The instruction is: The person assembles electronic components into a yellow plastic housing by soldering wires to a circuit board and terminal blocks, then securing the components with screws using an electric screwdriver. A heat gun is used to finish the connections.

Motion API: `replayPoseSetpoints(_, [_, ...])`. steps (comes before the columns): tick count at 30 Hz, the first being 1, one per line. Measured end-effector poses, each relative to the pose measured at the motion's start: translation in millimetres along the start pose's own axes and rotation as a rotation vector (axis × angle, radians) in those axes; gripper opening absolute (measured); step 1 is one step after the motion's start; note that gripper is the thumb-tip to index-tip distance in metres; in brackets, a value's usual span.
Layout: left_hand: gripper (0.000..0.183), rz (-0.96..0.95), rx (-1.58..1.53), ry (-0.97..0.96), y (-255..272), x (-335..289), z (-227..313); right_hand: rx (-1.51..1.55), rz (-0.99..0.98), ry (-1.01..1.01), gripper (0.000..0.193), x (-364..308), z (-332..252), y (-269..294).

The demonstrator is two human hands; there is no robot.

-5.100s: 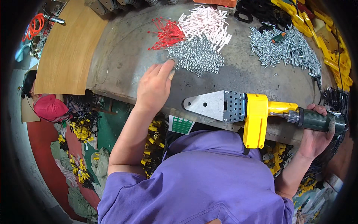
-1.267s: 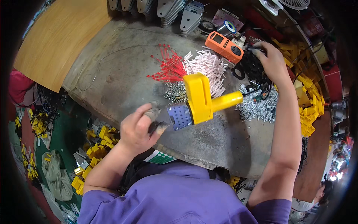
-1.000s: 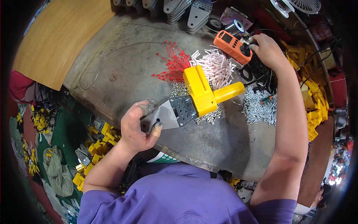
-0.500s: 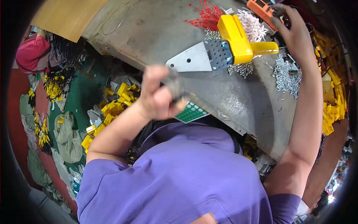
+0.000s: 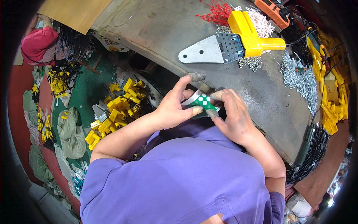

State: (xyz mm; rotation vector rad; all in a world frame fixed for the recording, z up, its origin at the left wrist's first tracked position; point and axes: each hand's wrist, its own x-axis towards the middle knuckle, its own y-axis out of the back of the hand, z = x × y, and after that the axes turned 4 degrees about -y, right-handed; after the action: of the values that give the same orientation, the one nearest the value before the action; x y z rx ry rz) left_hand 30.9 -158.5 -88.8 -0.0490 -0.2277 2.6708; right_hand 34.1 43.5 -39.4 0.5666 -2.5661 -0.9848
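In front of my body, just off the bench's near edge, both hands meet at a small curved green sheet with round white dots [image 5: 204, 100]. My left hand [image 5: 172, 106] grips the sheet's left side, its index finger raised above it; some fingertips wear worn coverings. Thumb and fingers of my right hand [image 5: 235, 115] close on the sheet's right side. Beyond them, lying on the bench, is a yellow-bodied tool [image 5: 244, 33] with a yellow handle, a dark perforated metal section and a tapered grey plate [image 5: 203, 51]. Neither hand touches it.
The grey metal bench [image 5: 149, 28] carries red wire pieces [image 5: 218, 13], white sticks [image 5: 260, 22], nuts [image 5: 250, 63], screws [image 5: 298, 76] and an orange device [image 5: 273, 13]. Yellow tools [image 5: 117, 112] pile up at left, near a person in red [image 5: 39, 44]. Black cables [image 5: 317, 149] hang at right.
My right hand has come down from beside the orange device to the green sheet. My left hand, blurred before, is steadier and the sheet is now bent between both hands. The view has shifted slightly.
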Motion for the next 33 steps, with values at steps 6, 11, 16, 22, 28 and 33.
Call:
replayPoseSetpoints(6, [0.066, 0.063, 0.091, -0.123, -1.2, 1.3, -6.4, -0.098, 0.068, 0.032, 0.049, 3.4, -1.1, -10.0])
replayPoseSetpoints(11, [0.063, 0.093, 0.115, -0.126, -1.2, 3.1, -7.8, -0.103, -0.010, 0.106, 0.050, 1.1, 3.7, -4.8])
replayPoseSetpoints(16, [0.065, 0.171, 0.366, -0.241, 11.5, 3.7, -0.8, 0.275, 0.083, -0.052, 0.043, 3.9, 6.3, 32.1])
replayPoseSetpoints(22, [0.043, 0.172, 1.047, -0.741, 13.4, 48.2, 40.0, 0.384, 0.305, -0.219, 0.042, 62.8, 38.6, 109.2])
replayPoseSetpoints(28, [0.060, 0.139, 1.327, -0.446, -16.8, 102.2, 42.2, 0.186, 0.039, -0.151, 0.038, 105.5, 89.6, 147.7])
replayPoseSetpoints(33, [0.060, 0.089, 1.337, -0.480, -15.1, 102.7, 42.8, 0.121, -0.222, -0.172, 0.043, 130.4, 84.8, 151.5])
